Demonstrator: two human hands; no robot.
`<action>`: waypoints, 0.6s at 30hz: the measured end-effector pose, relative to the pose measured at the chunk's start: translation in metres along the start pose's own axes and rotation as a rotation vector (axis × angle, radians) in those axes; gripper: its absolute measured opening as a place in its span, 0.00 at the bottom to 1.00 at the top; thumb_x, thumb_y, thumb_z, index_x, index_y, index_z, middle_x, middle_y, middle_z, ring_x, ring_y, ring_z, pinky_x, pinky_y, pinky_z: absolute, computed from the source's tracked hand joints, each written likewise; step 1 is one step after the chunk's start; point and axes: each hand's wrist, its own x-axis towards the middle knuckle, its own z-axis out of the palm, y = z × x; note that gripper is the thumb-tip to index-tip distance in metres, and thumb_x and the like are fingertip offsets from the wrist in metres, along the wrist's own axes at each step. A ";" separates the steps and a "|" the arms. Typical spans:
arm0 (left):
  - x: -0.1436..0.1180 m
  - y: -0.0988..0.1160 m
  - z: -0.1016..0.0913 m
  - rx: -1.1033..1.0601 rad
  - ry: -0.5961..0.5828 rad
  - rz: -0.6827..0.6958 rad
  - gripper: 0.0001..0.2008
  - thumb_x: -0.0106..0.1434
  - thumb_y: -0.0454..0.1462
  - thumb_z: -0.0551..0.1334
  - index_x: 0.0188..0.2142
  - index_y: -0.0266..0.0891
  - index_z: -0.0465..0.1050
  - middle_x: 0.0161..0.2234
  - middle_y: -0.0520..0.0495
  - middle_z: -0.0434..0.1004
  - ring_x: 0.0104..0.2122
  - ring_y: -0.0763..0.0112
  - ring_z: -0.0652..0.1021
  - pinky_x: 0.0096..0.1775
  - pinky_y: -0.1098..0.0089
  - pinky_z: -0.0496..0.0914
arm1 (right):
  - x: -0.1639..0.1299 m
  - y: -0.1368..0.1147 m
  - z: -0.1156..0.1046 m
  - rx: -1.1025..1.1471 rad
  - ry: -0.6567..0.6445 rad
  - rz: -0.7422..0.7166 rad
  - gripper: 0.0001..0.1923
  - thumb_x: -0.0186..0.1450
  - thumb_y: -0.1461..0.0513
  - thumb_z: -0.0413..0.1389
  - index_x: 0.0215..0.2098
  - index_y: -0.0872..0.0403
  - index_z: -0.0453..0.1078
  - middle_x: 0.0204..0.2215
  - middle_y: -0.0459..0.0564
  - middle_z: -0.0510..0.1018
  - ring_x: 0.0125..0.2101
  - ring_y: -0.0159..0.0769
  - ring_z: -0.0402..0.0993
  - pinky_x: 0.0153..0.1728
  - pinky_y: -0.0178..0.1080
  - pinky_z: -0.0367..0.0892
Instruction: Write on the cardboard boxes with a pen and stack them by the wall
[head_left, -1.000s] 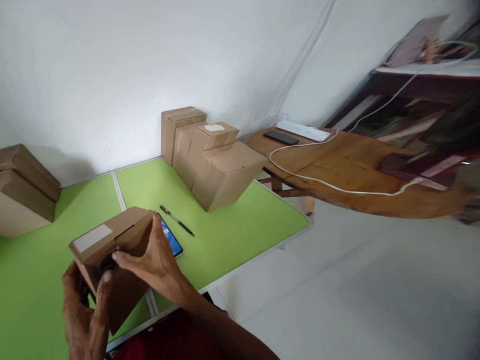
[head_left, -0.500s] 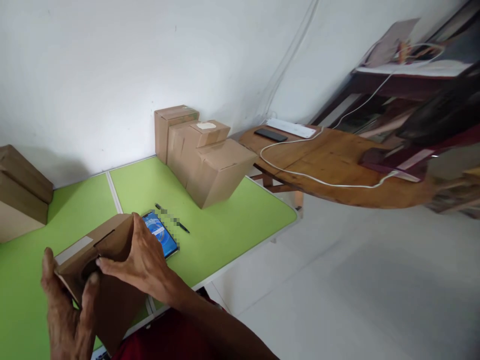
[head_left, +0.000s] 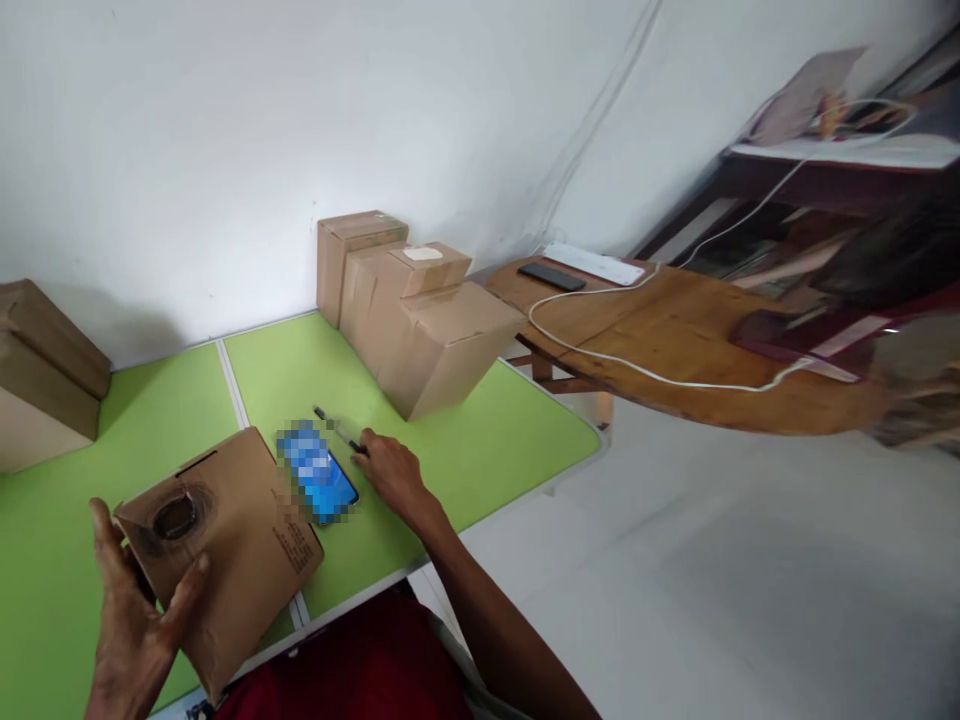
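A brown cardboard box point(head_left: 240, 510) with a dark-smudged round hole in its face is tilted over the near edge of the green table. My left hand point(head_left: 139, 620) grips its left side, thumb on the face and fingers round the edge. To the right, my right hand point(head_left: 394, 475) has its fingers closed at the near end of a pen point(head_left: 341, 430), which lies slantwise at the tabletop. Between the box and that hand lies a phone point(head_left: 319, 475) with a lit blue screen, partly blurred out.
Several cardboard boxes point(head_left: 450, 350) stand on the green table point(head_left: 525, 430) by the wall. More boxes point(head_left: 45, 380) are at the far left. A wooden table point(head_left: 675, 330) on the right bears a dark phone point(head_left: 551, 276), a white power strip point(head_left: 592, 262) and a white cable.
My right hand has left the box and moved right to the pen, closing on its near end. The box's face with the hole is now uncovered, and my left hand still holds the box.
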 end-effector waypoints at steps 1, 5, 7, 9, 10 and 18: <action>0.000 -0.002 0.001 -0.028 0.006 -0.003 0.69 0.59 0.57 0.78 0.86 0.47 0.37 0.80 0.28 0.59 0.73 0.33 0.72 0.67 0.38 0.75 | 0.002 0.002 0.003 0.026 0.000 0.006 0.04 0.70 0.68 0.63 0.39 0.53 0.77 0.39 0.60 0.88 0.47 0.52 0.85 0.47 0.44 0.72; -0.002 0.000 0.003 -0.090 0.013 -0.032 0.63 0.57 0.57 0.80 0.82 0.43 0.53 0.75 0.27 0.68 0.72 0.35 0.75 0.65 0.43 0.78 | 0.000 -0.001 0.002 0.232 0.041 -0.032 0.09 0.71 0.64 0.62 0.32 0.51 0.72 0.31 0.56 0.85 0.39 0.50 0.85 0.41 0.43 0.72; -0.002 0.007 0.004 -0.100 0.007 -0.060 0.63 0.55 0.59 0.80 0.80 0.40 0.56 0.74 0.25 0.70 0.70 0.34 0.77 0.64 0.43 0.80 | -0.009 -0.010 -0.004 0.380 0.049 -0.086 0.10 0.75 0.56 0.59 0.36 0.50 0.73 0.31 0.53 0.85 0.34 0.45 0.84 0.36 0.42 0.74; -0.002 0.015 0.004 -0.104 0.003 -0.077 0.64 0.54 0.60 0.80 0.80 0.38 0.56 0.74 0.23 0.69 0.69 0.34 0.77 0.64 0.42 0.80 | -0.026 -0.026 -0.008 0.666 -0.023 -0.202 0.15 0.77 0.48 0.58 0.42 0.50 0.75 0.33 0.50 0.86 0.31 0.42 0.83 0.32 0.41 0.75; -0.002 0.017 0.004 -0.104 0.003 -0.081 0.64 0.54 0.60 0.80 0.79 0.37 0.57 0.74 0.23 0.69 0.69 0.34 0.77 0.64 0.42 0.79 | -0.036 -0.036 -0.007 0.844 -0.104 -0.278 0.17 0.77 0.46 0.60 0.44 0.50 0.76 0.33 0.50 0.86 0.30 0.41 0.83 0.31 0.41 0.76; -0.006 0.012 0.003 -0.136 -0.056 -0.045 0.55 0.60 0.54 0.80 0.79 0.44 0.59 0.73 0.29 0.73 0.67 0.43 0.81 0.62 0.50 0.81 | -0.093 -0.113 0.041 1.385 -0.574 -0.489 0.22 0.72 0.44 0.70 0.52 0.50 0.84 0.45 0.53 0.88 0.40 0.40 0.88 0.37 0.40 0.82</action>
